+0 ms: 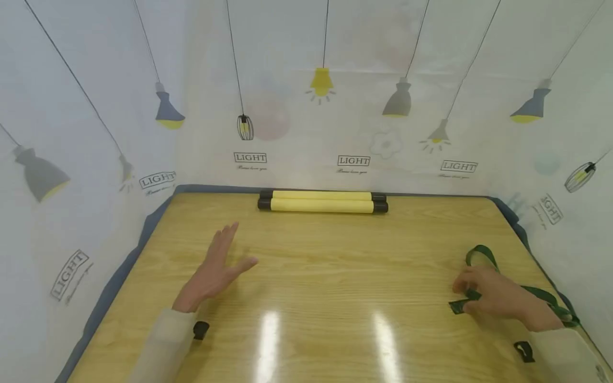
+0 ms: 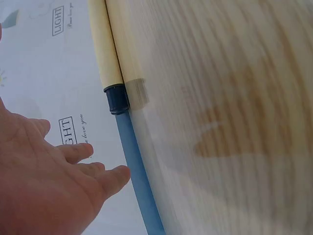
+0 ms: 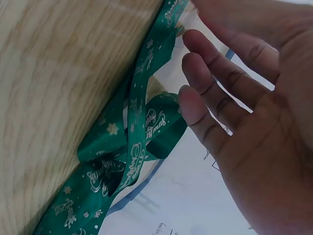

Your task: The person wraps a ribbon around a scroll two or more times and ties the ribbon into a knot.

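A dark green ribbon (image 1: pixel 483 252) printed with silvery lettering and stars lies in loops on the right of the table. My right hand (image 1: pixel 500 298) is over it, thumb and forefinger curled at its short end, which sticks out beside the thumb. In the right wrist view, the ribbon (image 3: pixel 139 107) runs up toward the thumb, and the other fingers (image 3: pixel 198 105) are loosely bent beside it. My left hand (image 1: pixel 214 272) hovers over the table's left half, fingers spread and thumb out, holding nothing. The left wrist view shows its palm (image 2: pixel 44 186) bare.
Two yellow rolls (image 1: pixel 322 205) with black end caps lie side by side along the back edge of the wooden table (image 1: pixel 306 266). White sheeting (image 1: pixel 297 127) printed with lamps walls in the back and sides. Small black pieces (image 1: pixel 201 330) show beside both wrists.
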`<state>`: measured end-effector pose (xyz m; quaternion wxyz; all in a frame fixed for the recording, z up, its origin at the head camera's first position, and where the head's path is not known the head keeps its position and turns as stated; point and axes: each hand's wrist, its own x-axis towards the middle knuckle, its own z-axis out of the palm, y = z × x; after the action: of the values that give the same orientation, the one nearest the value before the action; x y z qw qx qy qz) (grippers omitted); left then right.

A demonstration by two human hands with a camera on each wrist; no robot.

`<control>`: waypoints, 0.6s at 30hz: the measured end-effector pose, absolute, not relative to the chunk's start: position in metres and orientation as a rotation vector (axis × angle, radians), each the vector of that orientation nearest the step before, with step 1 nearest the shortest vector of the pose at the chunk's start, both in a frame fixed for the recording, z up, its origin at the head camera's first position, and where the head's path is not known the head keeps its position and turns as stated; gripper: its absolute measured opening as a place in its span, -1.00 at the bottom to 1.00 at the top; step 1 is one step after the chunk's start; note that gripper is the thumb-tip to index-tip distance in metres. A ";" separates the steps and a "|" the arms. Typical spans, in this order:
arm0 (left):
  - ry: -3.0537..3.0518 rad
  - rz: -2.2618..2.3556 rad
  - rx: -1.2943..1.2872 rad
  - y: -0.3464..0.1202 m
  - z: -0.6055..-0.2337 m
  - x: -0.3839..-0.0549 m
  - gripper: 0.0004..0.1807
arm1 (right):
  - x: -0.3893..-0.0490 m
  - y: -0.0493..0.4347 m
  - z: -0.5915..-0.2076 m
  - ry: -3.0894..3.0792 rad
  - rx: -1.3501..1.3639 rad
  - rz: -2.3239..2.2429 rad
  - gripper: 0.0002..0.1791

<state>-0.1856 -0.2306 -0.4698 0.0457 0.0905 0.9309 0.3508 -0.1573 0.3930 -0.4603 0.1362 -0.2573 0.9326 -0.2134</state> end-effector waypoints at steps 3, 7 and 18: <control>2.834 1.111 0.301 -0.228 -0.470 -0.186 0.10 | -0.160 0.393 -0.464 2.659 -0.728 -0.667 -0.68; 2.826 1.142 0.332 -0.223 -0.470 -0.185 0.10 | -0.159 0.393 -0.472 2.616 -0.762 -0.740 -0.77; 2.774 1.253 0.363 -0.218 -0.469 -0.180 0.10 | -0.158 0.379 -0.467 2.726 -0.882 -0.745 -0.81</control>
<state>-0.1803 -0.2180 -0.4687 0.0381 0.1184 0.9042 0.4086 -0.1579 0.3789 -0.4675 0.0905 -0.2969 0.9170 -0.2506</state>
